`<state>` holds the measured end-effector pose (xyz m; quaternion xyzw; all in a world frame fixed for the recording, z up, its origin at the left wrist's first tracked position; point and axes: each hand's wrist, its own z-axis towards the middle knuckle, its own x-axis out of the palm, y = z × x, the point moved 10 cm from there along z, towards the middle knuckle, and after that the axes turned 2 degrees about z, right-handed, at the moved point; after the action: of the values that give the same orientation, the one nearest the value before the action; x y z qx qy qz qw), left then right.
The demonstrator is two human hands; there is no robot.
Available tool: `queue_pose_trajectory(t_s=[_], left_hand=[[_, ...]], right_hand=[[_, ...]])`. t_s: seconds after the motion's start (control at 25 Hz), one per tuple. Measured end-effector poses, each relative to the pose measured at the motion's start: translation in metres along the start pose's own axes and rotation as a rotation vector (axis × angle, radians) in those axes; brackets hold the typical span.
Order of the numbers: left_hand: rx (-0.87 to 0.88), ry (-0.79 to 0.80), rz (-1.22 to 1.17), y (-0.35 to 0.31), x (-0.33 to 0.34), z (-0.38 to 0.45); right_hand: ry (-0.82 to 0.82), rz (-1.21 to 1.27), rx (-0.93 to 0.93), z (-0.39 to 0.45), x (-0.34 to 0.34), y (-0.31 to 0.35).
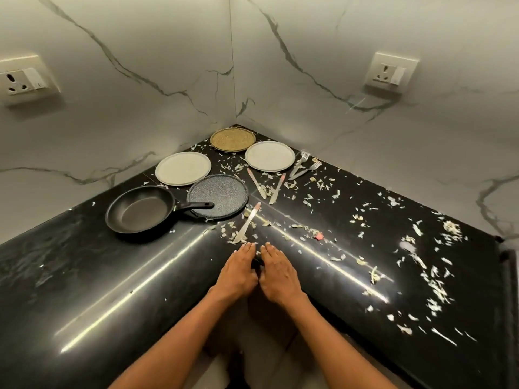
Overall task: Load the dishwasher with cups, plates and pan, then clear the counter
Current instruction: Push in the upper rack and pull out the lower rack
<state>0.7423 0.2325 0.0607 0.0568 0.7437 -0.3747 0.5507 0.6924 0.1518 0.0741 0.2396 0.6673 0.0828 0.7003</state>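
On the black corner counter (84, 276) a black frying pan (140, 210) sits at the left, its handle lying over a dark speckled plate (222, 192). Two pale plates (183, 168) (270, 156) and a woven golden plate (232, 139) lie further back in the corner. A knife (247, 226) lies just beyond my fingers; two more knives (266, 186) and two forks (303, 165) are behind it. My left hand (238, 272) and my right hand (276, 273) rest flat side by side on the counter's inner corner, holding nothing.
Pale vegetable scraps (435, 279) are scattered over the counter, thickest on the right arm. A small red scrap (319, 236) lies mid-counter. Marble walls close the corner, with sockets at left (22, 80) and right (389, 73). The counter's right end (502, 248) drops off.
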Motion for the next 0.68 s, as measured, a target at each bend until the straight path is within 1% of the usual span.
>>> queue_pose_trajectory(t_s=[0.16, 0.24, 0.36, 0.48, 0.68], left_hand=[[-0.047, -0.072, -0.087, 0.032, -0.024, 0.046], [-0.017, -0.083, -0.12, 0.04, -0.031, 0.067], [0.016, -0.06, -0.09, 0.052, -0.031, 0.085], [0.063, -0.099, -0.048, 0.065, -0.026, 0.094], [0.11, -0.135, 0.007, 0.068, -0.021, 0.096]], right_hand=[[0.044, 0.002, 0.006, 0.064, 0.012, 0.004], [0.045, -0.01, 0.018, 0.095, 0.015, 0.006], [0.057, -0.048, 0.035, 0.133, 0.019, 0.005], [0.091, -0.086, 0.033, 0.155, 0.031, 0.001], [0.009, -0.153, -0.023, 0.17, 0.033, -0.007]])
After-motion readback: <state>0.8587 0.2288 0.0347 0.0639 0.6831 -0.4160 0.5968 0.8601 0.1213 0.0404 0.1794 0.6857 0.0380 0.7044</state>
